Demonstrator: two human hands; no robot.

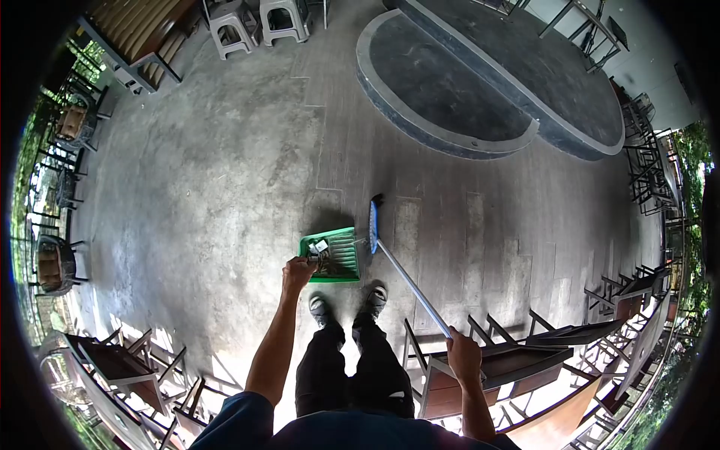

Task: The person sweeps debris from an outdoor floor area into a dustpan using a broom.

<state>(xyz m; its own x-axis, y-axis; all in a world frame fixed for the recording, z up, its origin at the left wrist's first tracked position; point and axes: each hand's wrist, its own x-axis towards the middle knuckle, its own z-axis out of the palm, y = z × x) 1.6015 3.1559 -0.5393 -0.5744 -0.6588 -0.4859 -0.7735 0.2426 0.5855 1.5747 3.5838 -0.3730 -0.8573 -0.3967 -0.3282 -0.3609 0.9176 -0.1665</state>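
Observation:
My left hand (298,271) is closed around the handle of a green dustpan (343,255), whose ribbed tray faces right. Inside the pan lie some white scraps and darker bits of litter (321,247), too small to make out fully. My right hand (464,355) grips the upper part of a long pale-blue broom handle (414,288). The blue broom head (374,225) rests on the floor just right of the dustpan's open edge, with a small gap between them. A dark tuft (379,199) shows at the head's far end.
A low curved concrete step (450,147) borders a raised platform ahead right. Grey plastic stools (285,19) and a wooden bench (139,37) stand at the far left. Tables and chairs (517,356) crowd behind right and left. My shoes (321,309) are just behind the dustpan.

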